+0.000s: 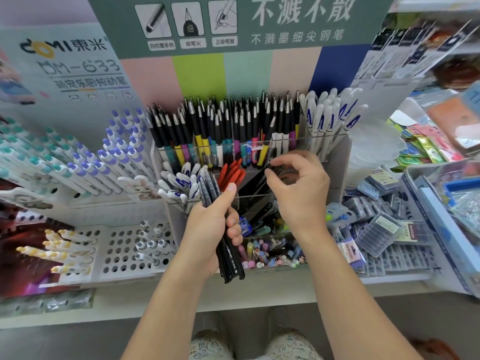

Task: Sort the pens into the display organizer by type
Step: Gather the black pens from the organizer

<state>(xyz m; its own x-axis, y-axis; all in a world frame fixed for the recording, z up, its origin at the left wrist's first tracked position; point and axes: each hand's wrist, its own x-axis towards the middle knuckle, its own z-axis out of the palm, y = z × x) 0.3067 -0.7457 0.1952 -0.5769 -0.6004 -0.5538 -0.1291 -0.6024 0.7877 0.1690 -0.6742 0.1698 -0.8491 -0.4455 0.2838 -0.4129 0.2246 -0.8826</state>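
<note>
Most of the sorting looks done, we judge, in the head view: the clear display organizer [335, 162] at twelve o'clock already carries grouped rows, black-capped pens [233, 126] behind, white pens [176, 183] and red pens [231, 174] in front. Our left hand [210, 229] curls tight around a bundle of black pens [230, 258], smooth slim plastic barrels, below the organizer. Our right hand [298, 185] pinches one black pen [272, 168] between thumb and fingertips, over the dark middle compartment at one o'clock from the bundle. The bundle remains to place. Mixed small pieces lie in the low tray [275, 266] at six o'clock.
</note>
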